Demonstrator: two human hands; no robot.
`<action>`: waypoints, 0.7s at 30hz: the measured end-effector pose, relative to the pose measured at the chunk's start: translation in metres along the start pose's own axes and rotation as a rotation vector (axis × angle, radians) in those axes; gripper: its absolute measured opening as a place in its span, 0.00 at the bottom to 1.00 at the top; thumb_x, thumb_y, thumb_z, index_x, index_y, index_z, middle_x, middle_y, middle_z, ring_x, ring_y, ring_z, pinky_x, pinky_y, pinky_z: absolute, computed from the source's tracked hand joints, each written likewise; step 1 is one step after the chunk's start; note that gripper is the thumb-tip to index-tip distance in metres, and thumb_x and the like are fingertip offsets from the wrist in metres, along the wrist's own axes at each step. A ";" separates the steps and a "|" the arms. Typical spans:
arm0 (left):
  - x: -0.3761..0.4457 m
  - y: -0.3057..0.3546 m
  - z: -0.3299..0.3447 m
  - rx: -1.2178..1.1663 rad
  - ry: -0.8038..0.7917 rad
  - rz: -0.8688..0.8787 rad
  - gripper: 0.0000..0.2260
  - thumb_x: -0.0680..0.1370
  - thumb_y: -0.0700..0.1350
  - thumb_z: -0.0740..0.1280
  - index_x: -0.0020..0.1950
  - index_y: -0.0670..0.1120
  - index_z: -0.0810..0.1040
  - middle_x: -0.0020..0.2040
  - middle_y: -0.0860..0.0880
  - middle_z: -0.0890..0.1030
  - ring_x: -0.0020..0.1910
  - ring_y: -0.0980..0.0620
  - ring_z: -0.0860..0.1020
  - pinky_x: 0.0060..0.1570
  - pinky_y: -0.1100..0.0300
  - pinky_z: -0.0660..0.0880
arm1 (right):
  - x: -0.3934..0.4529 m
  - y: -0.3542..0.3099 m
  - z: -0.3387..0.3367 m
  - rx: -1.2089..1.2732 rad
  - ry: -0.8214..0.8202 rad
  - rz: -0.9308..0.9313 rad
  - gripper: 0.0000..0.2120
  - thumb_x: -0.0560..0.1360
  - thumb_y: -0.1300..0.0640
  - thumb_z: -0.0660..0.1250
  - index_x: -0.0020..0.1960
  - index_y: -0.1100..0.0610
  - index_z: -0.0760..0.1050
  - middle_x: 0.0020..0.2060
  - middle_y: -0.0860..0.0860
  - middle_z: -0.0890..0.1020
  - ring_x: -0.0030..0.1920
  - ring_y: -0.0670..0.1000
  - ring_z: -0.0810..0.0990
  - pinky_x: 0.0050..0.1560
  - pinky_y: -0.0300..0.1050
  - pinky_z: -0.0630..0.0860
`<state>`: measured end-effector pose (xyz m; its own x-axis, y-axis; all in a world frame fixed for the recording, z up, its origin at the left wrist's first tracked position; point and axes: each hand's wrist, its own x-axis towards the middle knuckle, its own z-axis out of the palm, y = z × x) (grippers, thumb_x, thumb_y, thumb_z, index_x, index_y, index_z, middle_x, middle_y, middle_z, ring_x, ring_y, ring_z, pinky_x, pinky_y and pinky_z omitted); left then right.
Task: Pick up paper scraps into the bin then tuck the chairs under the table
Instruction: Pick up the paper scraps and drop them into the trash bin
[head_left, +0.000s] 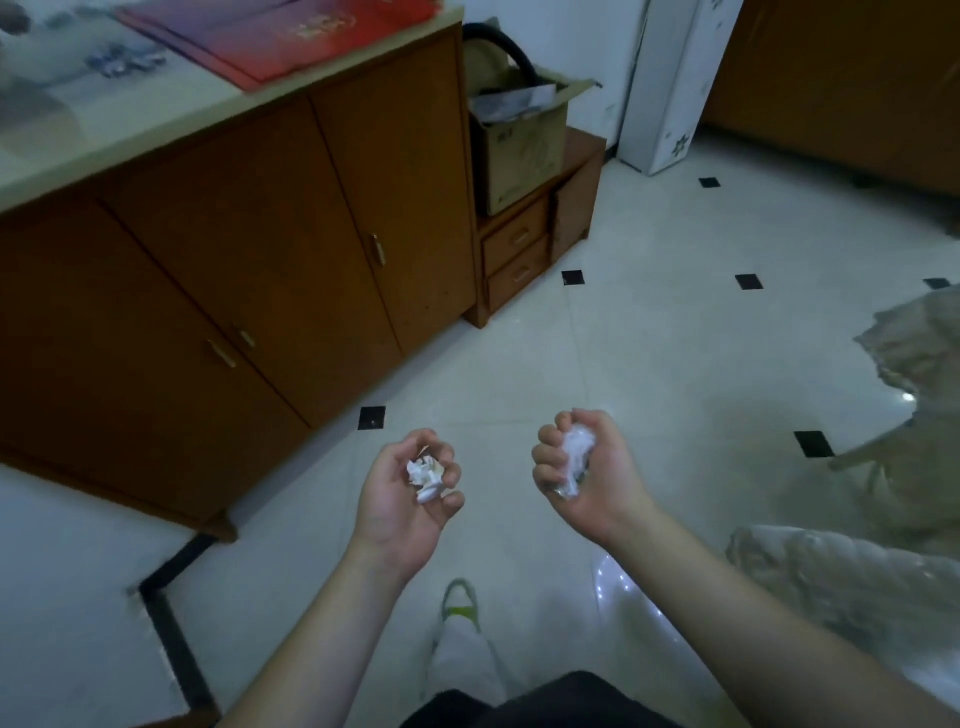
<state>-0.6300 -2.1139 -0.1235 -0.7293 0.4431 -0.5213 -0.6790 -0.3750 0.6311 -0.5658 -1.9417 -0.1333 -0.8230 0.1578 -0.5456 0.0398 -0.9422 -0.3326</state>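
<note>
Palms up over the white tiled floor (649, 332), I see both hands carrying crumpled paper. The left hand (408, 488) curls its fingers round a small white paper scrap (427, 475) lying in the palm. The right hand (584, 470) grips a larger white wad (576, 457), closed tightly about it. A brown wooden cabinet (249, 249) stands to the left, well apart, with a cardboard box (524, 150) on a low drawer unit (519, 260) beyond.
</note>
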 end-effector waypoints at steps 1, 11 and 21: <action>0.017 0.009 0.002 0.002 -0.012 -0.014 0.02 0.71 0.44 0.61 0.41 0.47 0.72 0.34 0.48 0.72 0.26 0.53 0.67 0.24 0.64 0.63 | 0.015 -0.005 0.006 -0.002 0.013 -0.014 0.05 0.67 0.58 0.61 0.34 0.55 0.66 0.27 0.49 0.66 0.22 0.46 0.63 0.20 0.35 0.58; 0.163 0.064 0.095 0.212 -0.310 -0.207 0.05 0.68 0.45 0.65 0.41 0.46 0.75 0.37 0.47 0.75 0.32 0.51 0.71 0.28 0.61 0.67 | 0.100 -0.090 0.044 0.083 0.150 -0.292 0.06 0.68 0.56 0.62 0.34 0.55 0.68 0.27 0.49 0.68 0.22 0.46 0.67 0.21 0.34 0.60; 0.254 -0.024 0.253 0.344 -0.496 -0.499 0.05 0.74 0.43 0.61 0.41 0.45 0.75 0.40 0.44 0.81 0.37 0.48 0.80 0.35 0.59 0.74 | 0.091 -0.224 -0.050 0.273 0.342 -0.589 0.04 0.68 0.57 0.61 0.37 0.54 0.67 0.29 0.50 0.69 0.25 0.47 0.69 0.22 0.36 0.66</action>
<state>-0.7775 -1.7863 -0.1257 -0.1668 0.8352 -0.5240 -0.7931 0.2021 0.5745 -0.6217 -1.7020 -0.1469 -0.4399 0.7021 -0.5600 -0.5338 -0.7059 -0.4656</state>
